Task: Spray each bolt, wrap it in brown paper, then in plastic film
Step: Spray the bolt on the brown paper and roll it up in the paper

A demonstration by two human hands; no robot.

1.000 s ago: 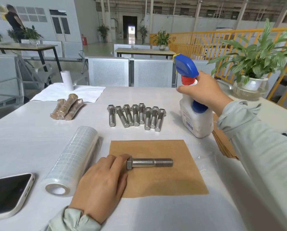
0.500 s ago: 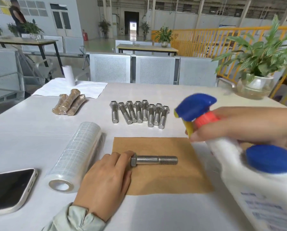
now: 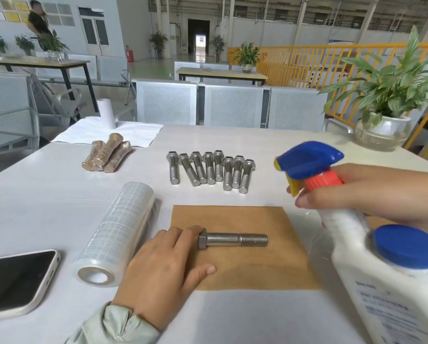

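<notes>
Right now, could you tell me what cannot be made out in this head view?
- Spray bottle: base cut off by the frame edge; label print blurred.
- Right hand: wrist runs off the right edge.
- Left hand: fingertips at the bolt head hidden by its knuckles.

— What sort of place is this?

— A big hall with a pale, glossy floor (image 3: 158,68) and a grey wall (image 3: 133,26). At the far end a dark doorway (image 3: 198,37) opens onto daylight.

— Any furniture?

— A row of perforated metal seats (image 3: 232,105) just behind the white table (image 3: 34,194). Farther back, a wooden table (image 3: 221,73) and another (image 3: 34,62) on the left.

— And on the right?

— A yellow railing (image 3: 307,60), with a leafy potted plant (image 3: 391,95) in front. More plants stand by the doorway.
</notes>
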